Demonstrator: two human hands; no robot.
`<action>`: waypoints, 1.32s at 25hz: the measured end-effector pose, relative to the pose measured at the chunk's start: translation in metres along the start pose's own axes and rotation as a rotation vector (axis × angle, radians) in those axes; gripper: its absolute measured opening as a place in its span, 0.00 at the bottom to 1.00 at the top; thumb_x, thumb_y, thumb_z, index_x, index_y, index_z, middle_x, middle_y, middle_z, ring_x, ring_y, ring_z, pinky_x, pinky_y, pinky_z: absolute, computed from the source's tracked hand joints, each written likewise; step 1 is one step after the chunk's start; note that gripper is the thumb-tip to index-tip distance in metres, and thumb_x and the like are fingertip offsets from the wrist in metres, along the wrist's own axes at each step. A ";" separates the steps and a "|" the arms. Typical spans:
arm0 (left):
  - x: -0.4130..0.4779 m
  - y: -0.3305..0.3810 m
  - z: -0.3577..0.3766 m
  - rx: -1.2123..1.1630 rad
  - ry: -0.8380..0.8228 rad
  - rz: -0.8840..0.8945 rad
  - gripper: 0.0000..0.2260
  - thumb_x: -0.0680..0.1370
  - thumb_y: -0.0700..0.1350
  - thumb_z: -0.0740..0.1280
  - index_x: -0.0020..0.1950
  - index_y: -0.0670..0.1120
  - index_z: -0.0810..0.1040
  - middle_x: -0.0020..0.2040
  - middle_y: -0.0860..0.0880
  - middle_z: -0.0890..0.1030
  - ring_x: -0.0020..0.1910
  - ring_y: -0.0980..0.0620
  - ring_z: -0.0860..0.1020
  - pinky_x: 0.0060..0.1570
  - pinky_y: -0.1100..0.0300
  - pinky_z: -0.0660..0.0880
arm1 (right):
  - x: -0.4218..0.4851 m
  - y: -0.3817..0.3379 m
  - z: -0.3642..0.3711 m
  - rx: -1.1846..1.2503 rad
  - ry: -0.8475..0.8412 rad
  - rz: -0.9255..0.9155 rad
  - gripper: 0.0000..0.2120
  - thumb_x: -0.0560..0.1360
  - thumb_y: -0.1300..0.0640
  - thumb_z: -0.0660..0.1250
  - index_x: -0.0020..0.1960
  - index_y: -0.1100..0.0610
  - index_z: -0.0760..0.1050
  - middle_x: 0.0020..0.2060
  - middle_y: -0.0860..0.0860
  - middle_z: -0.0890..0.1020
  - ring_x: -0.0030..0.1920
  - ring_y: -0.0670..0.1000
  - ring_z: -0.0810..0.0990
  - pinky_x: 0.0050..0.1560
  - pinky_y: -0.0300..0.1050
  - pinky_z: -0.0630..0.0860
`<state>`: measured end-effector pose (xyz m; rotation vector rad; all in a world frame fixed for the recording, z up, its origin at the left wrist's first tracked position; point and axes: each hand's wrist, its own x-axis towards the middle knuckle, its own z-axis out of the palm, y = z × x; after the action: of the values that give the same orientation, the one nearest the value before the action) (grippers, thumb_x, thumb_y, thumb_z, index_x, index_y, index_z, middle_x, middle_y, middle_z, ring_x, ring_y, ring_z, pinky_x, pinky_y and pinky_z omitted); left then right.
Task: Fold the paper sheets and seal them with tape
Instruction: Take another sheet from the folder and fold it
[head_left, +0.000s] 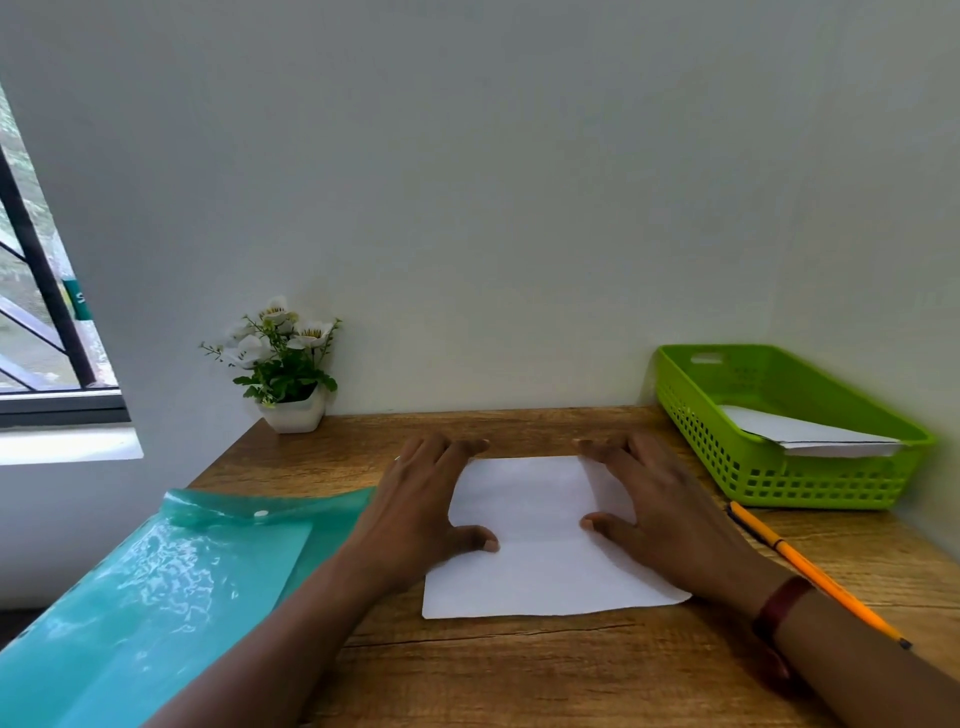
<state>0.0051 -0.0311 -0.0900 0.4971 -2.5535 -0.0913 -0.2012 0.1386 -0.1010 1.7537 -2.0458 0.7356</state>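
Head view: 1 white paper sheet (540, 551) lies flat on the wooden desk (519, 675), right in front of the person, with faint crease lines across it. The left hand (423, 501) rests on the sheet's left edge and the right hand (662, 512) on its right side. Both are spread flat with straight fingers and grip nothing, thumbs pointing inward on the paper.

The sheet looks light, thin and limp. It should slide easily on the smooth wood and crease at a touch, so it probably wants pinning with 1 palm while the other lifts a near corner or edge to fold. A pinch at a corner looks like the best hold; grabbing the middle would likely crumple it.

A green basket (727, 470) at the right holds folded white papers (815, 431). An orange pencil (810, 569) lies just in front of it. A teal plastic folder (156, 597) lies at the left, and a potted flower (285, 374) stands by the wall. No tape is in view.
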 end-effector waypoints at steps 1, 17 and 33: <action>0.000 0.000 -0.001 -0.012 0.012 -0.002 0.39 0.67 0.63 0.74 0.73 0.56 0.62 0.67 0.56 0.67 0.64 0.57 0.63 0.63 0.62 0.63 | 0.000 0.000 0.000 -0.006 0.026 -0.008 0.32 0.68 0.48 0.75 0.69 0.47 0.68 0.56 0.46 0.71 0.57 0.49 0.71 0.55 0.44 0.71; -0.004 0.004 -0.004 -0.056 0.025 0.005 0.10 0.75 0.44 0.69 0.55 0.53 0.82 0.50 0.57 0.84 0.46 0.60 0.78 0.47 0.63 0.76 | 0.000 -0.003 -0.004 0.078 -0.038 0.008 0.07 0.72 0.61 0.72 0.48 0.51 0.81 0.45 0.45 0.79 0.44 0.44 0.77 0.42 0.29 0.68; -0.015 0.030 0.011 0.162 -0.692 -0.002 0.30 0.80 0.64 0.42 0.76 0.54 0.33 0.77 0.50 0.34 0.76 0.51 0.35 0.75 0.50 0.38 | -0.014 -0.037 0.003 -0.189 -0.741 0.080 0.44 0.68 0.25 0.32 0.76 0.48 0.32 0.76 0.49 0.35 0.76 0.47 0.33 0.76 0.53 0.36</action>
<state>0.0010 0.0014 -0.1022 0.6092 -3.2560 -0.0638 -0.1622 0.1441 -0.1053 2.0265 -2.5345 -0.1387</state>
